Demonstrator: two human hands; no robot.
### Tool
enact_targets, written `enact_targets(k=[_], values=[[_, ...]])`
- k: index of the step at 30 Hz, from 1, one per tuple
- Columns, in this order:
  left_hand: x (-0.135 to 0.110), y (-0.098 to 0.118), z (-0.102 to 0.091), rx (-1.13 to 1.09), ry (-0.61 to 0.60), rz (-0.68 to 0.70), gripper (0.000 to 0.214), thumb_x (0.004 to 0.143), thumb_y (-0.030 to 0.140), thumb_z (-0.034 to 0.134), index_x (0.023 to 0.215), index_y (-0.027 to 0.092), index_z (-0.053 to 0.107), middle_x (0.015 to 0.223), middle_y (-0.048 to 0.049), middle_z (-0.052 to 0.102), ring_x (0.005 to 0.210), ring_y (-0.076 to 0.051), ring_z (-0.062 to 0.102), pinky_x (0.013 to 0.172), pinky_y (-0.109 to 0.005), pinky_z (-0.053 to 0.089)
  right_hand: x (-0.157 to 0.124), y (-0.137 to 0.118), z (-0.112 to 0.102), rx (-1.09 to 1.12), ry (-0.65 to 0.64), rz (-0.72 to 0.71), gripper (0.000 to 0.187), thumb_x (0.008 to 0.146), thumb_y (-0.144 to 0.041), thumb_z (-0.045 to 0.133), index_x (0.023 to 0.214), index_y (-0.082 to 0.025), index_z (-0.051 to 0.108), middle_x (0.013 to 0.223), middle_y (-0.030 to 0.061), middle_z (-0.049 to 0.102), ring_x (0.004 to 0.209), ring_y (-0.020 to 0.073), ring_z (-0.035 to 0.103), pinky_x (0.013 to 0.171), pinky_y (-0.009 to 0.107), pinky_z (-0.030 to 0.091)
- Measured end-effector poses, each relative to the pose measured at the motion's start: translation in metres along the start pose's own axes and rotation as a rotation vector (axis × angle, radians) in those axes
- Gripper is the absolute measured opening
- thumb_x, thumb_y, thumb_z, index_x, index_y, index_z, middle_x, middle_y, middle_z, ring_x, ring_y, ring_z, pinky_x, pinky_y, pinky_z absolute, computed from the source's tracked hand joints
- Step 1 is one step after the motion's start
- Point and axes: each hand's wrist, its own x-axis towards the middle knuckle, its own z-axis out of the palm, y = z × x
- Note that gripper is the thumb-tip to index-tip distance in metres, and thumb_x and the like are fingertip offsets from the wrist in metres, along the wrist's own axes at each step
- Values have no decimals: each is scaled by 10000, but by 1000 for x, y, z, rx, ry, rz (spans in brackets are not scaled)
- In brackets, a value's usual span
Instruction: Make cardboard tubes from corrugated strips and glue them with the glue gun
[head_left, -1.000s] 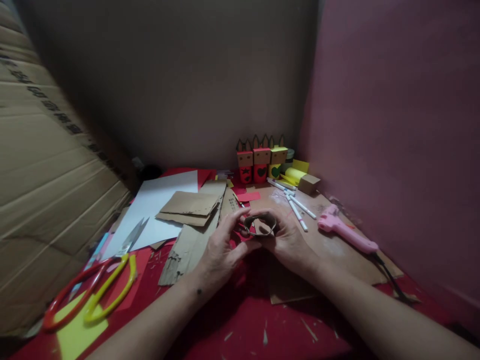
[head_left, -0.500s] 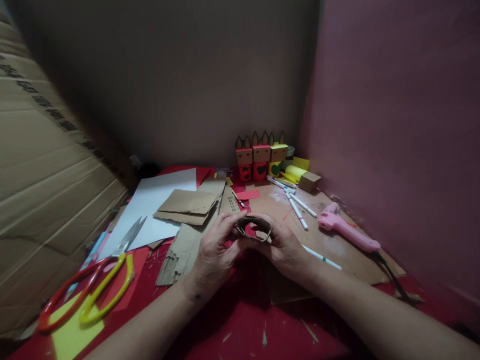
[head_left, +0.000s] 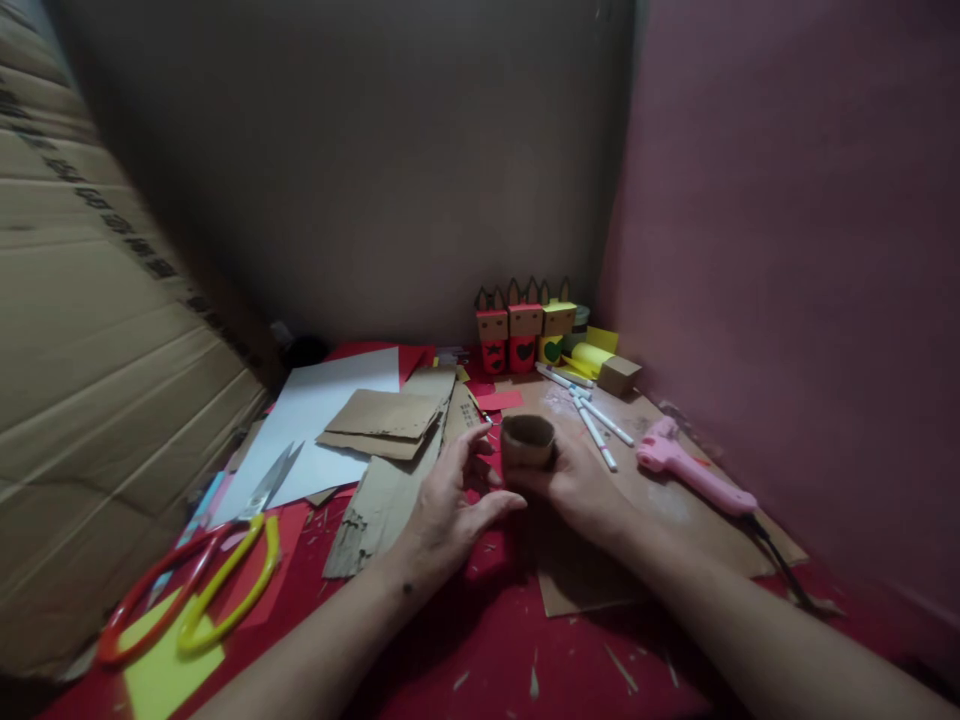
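Observation:
A short brown cardboard ring (head_left: 527,441) stands upright on the red table (head_left: 487,640), its opening facing up. My right hand (head_left: 581,490) is closed around its right side and holds it. Just to the left, my left hand (head_left: 450,505) has its fingers apart; the fingertips reach toward the ring's left side, and I cannot tell whether they touch it. Torn cardboard strips (head_left: 382,495) lie under and left of the left hand.
Large scissors (head_left: 202,580) with red and yellow handles lie front left on yellow paper. A pink glue gun (head_left: 694,470) and white markers (head_left: 596,425) lie to the right. Three small cardboard figures (head_left: 523,330) stand at the back. White paper (head_left: 315,420) and cardboard sheets (head_left: 386,415) are left of centre.
The ring was held flattened between both hands with its opening toward me; now it stands upright as a round tube. My left hand has let go and spread its fingers.

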Motion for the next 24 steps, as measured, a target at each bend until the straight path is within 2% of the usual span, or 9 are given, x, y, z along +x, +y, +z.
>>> enact_targets(k=[3, 6, 8, 14, 20, 24], values=[[0, -3, 0, 90, -9, -25, 489, 762, 204, 600, 1206, 217, 395, 1021, -60, 505, 689, -126, 564, 618, -293, 515, 13, 0, -12, 28, 225, 146, 335, 612, -172, 684, 917, -190, 546, 706, -22, 583, 624, 155, 549, 603, 321, 477], [-1, -3, 1, 213, -44, -9, 299, 798, 168, 532, 1091, 204, 491, 979, -55, 530, 714, -138, 565, 639, -300, 501, 27, 5, -20, 109, 281, 206, 286, 618, -229, 661, 857, -187, 509, 602, -41, 514, 468, 124, 480, 446, 290, 434], [-2, -1, 3, 234, -57, 15, 238, 801, 142, 512, 1032, 198, 520, 946, -47, 541, 721, -140, 566, 665, -305, 492, 38, 10, -23, 106, 299, 204, 296, 603, -242, 659, 838, -189, 488, 599, -45, 503, 447, 113, 466, 418, 274, 417], [-3, 4, 2, 297, -87, 58, 190, 799, 118, 495, 964, 190, 553, 888, -38, 546, 697, -137, 559, 708, -310, 472, 61, 28, -24, 22, 363, 189, 365, 534, -229, 666, 845, -191, 478, 635, -44, 534, 514, 130, 514, 462, 277, 441], [-4, 0, 0, 355, -98, 69, 152, 800, 115, 492, 915, 174, 572, 878, -51, 561, 726, -154, 556, 712, -303, 469, 59, 29, -28, -93, 384, 183, 393, 482, -175, 663, 847, -172, 516, 656, -24, 564, 586, 173, 555, 533, 321, 471], [-5, -3, 1, 381, -91, 106, 141, 809, 120, 488, 886, 180, 588, 864, -52, 573, 773, -168, 557, 728, -307, 466, 54, 21, -35, -156, 430, 152, 503, 478, -130, 638, 969, -160, 529, 806, 35, 606, 751, 231, 592, 662, 376, 487]])
